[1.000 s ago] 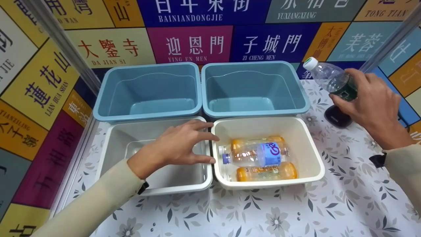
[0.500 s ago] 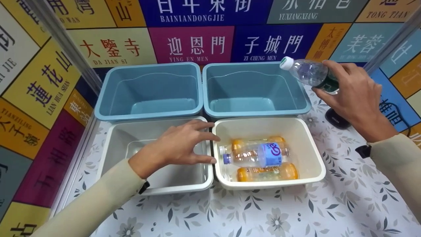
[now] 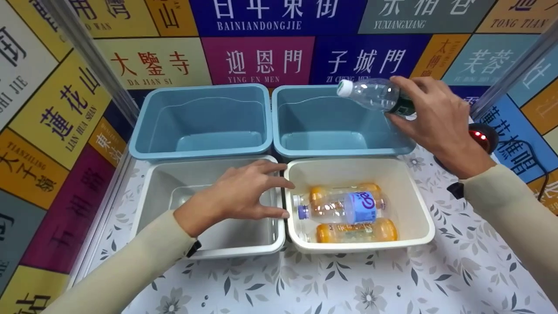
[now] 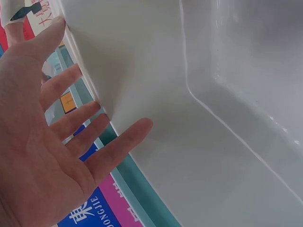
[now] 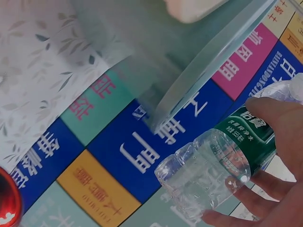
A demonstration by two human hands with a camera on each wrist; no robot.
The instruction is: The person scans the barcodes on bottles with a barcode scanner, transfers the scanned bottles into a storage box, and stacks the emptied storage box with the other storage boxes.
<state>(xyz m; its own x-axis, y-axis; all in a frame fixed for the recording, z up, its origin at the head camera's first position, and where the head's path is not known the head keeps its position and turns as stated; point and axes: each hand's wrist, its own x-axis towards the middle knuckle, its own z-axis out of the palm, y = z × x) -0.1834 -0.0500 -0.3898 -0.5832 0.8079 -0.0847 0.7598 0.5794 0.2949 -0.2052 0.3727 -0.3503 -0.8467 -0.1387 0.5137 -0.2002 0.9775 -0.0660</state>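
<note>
My right hand [image 3: 440, 115] grips a clear plastic water bottle [image 3: 372, 95] with a green label and white cap. It holds the bottle tilted, cap to the left, above the right blue bin [image 3: 344, 152]. In the right wrist view, fingers and thumb wrap the bottle's green label [image 5: 251, 135]. My left hand [image 3: 239, 192] spreads its fingers over the left white bin [image 3: 235, 251], fingertips at the rim beside the right white bin [image 3: 362, 247]. Inside the right white bin lie a purple-labelled bottle [image 3: 364, 208] and two bottles with orange parts, one of them this bottle [image 3: 357, 231].
Another blue bin [image 3: 200, 155] stands at the back left, against the panel wall with large lettering. A black device [image 3: 484, 134] with red lights sits behind my right wrist, near a dark cable [image 3: 545, 174]. A floral cloth [image 3: 322, 279] covers the table.
My right hand has carried the water bottle leftward, from beside the bins to above the right blue bin. The black device's red lights now show. My left hand has kept its place.
</note>
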